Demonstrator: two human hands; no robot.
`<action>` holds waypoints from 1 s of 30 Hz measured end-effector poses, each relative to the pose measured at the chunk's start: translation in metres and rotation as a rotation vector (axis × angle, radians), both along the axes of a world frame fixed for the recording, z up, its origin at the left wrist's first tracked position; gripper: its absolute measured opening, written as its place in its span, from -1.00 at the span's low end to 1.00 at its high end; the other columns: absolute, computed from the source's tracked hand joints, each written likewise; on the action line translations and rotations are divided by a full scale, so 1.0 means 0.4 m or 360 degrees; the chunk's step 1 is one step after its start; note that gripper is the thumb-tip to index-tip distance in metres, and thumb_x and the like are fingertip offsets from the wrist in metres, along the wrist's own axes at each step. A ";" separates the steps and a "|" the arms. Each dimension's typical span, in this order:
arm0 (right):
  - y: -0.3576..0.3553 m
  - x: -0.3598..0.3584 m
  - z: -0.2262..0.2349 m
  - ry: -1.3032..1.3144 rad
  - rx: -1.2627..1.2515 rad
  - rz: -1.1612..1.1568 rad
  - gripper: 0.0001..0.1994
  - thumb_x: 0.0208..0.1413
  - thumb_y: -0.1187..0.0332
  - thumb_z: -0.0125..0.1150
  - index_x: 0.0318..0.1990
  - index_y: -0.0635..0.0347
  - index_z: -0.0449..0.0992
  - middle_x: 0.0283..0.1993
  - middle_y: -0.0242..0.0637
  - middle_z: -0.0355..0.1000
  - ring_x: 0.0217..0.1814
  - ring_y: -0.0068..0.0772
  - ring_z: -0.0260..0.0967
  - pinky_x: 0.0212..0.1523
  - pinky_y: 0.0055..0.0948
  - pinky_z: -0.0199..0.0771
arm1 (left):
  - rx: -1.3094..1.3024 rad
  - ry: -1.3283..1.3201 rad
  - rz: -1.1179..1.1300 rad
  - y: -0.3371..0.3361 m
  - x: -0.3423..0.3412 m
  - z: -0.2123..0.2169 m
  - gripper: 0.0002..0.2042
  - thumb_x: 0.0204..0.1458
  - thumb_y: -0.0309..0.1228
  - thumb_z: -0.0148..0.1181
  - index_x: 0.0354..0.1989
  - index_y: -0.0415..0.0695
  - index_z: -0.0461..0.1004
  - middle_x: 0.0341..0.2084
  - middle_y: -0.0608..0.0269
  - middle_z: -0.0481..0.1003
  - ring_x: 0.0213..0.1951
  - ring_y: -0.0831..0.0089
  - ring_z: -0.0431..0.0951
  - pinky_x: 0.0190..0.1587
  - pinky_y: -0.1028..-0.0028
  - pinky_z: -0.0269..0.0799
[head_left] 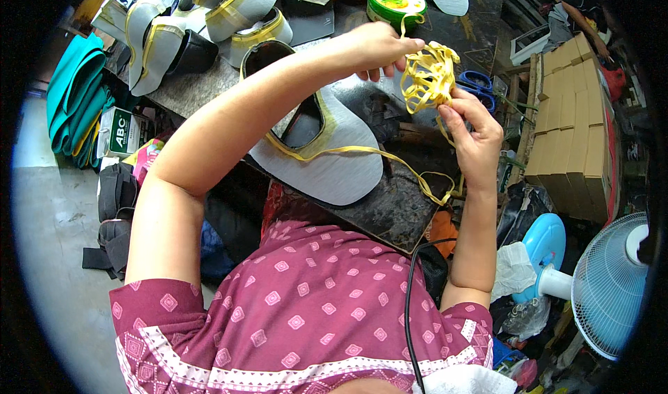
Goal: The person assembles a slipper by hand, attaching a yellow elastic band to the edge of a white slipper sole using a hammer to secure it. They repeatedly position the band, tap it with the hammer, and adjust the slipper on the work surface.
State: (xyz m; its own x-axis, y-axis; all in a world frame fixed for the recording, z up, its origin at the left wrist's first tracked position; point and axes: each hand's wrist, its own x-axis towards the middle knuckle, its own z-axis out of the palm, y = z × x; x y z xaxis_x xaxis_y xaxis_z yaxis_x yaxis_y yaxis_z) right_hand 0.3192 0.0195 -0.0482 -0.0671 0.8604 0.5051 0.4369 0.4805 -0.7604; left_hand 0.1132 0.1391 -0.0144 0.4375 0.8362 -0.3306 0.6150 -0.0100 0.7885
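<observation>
A tangled bundle of narrow yellow strip (428, 81) hangs over the right part of the dark table. My right hand (474, 126) pinches its lower side between thumb and fingers. At the bundle's upper left, my left hand (379, 49) has its fingers curled and appears to grip a strand, though the contact is partly hidden. A length of the strip loops down and runs left onto the yellowed edge of a grey shoe upper (351, 168) with dark lining. That upper lies on the table's near side, partly covered by my left forearm.
Several more grey shoe uppers (240, 11) are piled at the far left. A green round tub (396, 3) with yellow smears stands at the back. Blue-handled scissors (476, 81) lie beyond my right hand. Stacked cardboard (567, 119) and a fan (612, 282) are at the right.
</observation>
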 end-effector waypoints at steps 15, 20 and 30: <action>-0.169 -0.045 0.103 -0.0344 0.0129 0.0539 -0.85 -0.19 0.40 0.33 -0.58 0.21 0.45 -0.47 -0.27 0.42 -0.39 -0.15 0.40 -0.34 -0.24 0.38 | -0.0046 -0.1114 0.0909 0.220 0.013 -0.096 -0.78 0.14 -0.27 0.29 -0.22 -0.19 0.58 -0.46 0.20 0.58 -0.48 0.46 0.57 -0.41 0.45 0.60; -0.217 0.027 0.136 -0.0610 0.0013 0.0450 -0.84 -0.23 0.37 0.33 -0.60 0.21 0.46 -0.51 -0.26 0.43 -0.42 -0.17 0.42 -0.38 -0.24 0.38 | -0.0088 -0.1117 0.0855 0.288 -0.054 -0.125 -0.75 0.20 -0.14 0.16 -0.25 -0.07 0.53 -0.55 0.30 0.55 -0.57 0.47 0.53 -0.54 0.48 0.46; -0.090 0.158 0.114 -0.0496 -0.0431 -0.0814 -0.66 0.30 0.23 0.15 0.10 0.25 0.56 0.00 0.03 0.56 -0.05 -0.26 0.56 -0.01 -0.36 0.46 | -0.0143 -0.1306 0.0684 0.180 0.006 -0.065 -0.75 0.18 -0.27 0.25 -0.14 -0.22 0.55 -0.37 0.15 0.59 -0.43 0.41 0.60 -0.43 0.45 0.61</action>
